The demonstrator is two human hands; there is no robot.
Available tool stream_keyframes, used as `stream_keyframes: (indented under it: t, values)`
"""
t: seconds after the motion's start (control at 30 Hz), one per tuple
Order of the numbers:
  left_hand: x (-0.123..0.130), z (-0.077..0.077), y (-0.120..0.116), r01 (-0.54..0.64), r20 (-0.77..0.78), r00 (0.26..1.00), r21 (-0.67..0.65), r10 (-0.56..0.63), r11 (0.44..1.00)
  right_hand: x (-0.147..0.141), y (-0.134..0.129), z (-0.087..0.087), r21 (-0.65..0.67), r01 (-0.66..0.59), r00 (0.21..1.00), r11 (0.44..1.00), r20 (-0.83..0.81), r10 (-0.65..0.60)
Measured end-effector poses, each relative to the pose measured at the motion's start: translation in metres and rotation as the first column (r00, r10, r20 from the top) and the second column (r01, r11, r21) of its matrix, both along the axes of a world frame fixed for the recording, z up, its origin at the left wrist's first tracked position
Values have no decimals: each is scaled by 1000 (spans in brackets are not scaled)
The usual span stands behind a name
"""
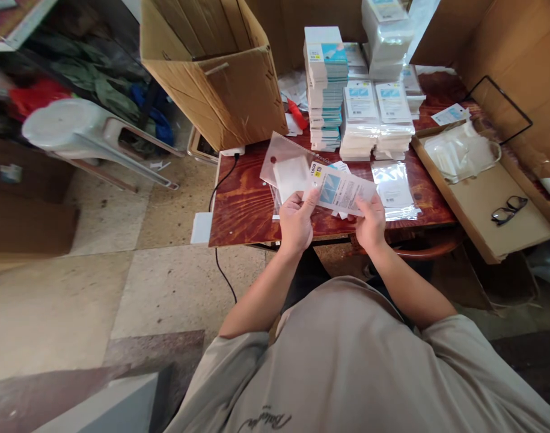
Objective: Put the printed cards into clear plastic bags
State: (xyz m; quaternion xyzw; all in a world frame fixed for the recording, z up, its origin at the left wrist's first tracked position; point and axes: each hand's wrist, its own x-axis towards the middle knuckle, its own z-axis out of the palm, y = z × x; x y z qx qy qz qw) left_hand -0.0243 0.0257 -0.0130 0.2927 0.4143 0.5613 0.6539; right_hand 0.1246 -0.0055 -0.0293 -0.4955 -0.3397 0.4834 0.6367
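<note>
The open carton stands at the bench's back left corner, probably to leave the front surface for handling. Wood surface shows between the left edge and the transparent bag; this offers lateral room. The left hand pinches the left end of the printed card, thumb uppermost. The right hand grips the right end. The hands are apart, both closed on the card, which is held above the front edge of the bench; the two-end grip likely keeps it flat, printed face up. Flat packs lie just beside the right hand. Upright stacks limit reach behind. The cardboard tray, holding glasses, bounds movement rightward.
</note>
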Motion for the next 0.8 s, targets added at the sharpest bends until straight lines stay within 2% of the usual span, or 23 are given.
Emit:
stream_keyframes:
  t: [0.1, 0.2, 0.3, 0.4, 0.47, 0.53, 0.6, 0.67, 0.73, 0.8]
  values:
    - [3, -5, -3, -21, -27, 999, 53, 23, 998, 6, 8, 7, 12, -65, 978, 998, -196, 67]
    - [-2, -11, 0, -96, -93, 990, 98, 105, 991, 16, 9, 6, -91, -122, 968, 988, -232, 99]
    - [-9, -13, 5, -81, -116, 989, 85, 91, 993, 23, 1, -3, -152, -53, 997, 987, -62, 44]
    - [-9, -13, 4, -77, -82, 993, 75, 83, 994, 21, -9, -13, -93, 98, 988, 991, 125, -86]
    - [-6, -13, 1, -84, -78, 993, 72, 90, 994, 16, -13, -16, -75, 159, 978, 984, 148, -146]
    - [-3, -13, -3, -81, -115, 989, 75, 90, 994, 11, -12, -15, -78, 162, 980, 984, 126, -151]
    - [-3, -13, -6, -61, -164, 984, 76, 72, 995, 12, -7, -10, -74, 110, 992, 991, 69, -105]
    - [-5, -12, -6, -18, -195, 980, 61, 30, 998, 17, -2, -3, -75, -41, 999, 996, -20, 40]
    - [-8, -10, -6, 30, -202, 979, 34, -22, 999, 24, 1, 4, -84, -218, 973, 972, -98, 210]
    - [-11, -7, -4, 60, -196, 979, 18, -55, 998, 31, 1, 8, -111, -307, 948, 945, -125, 293]
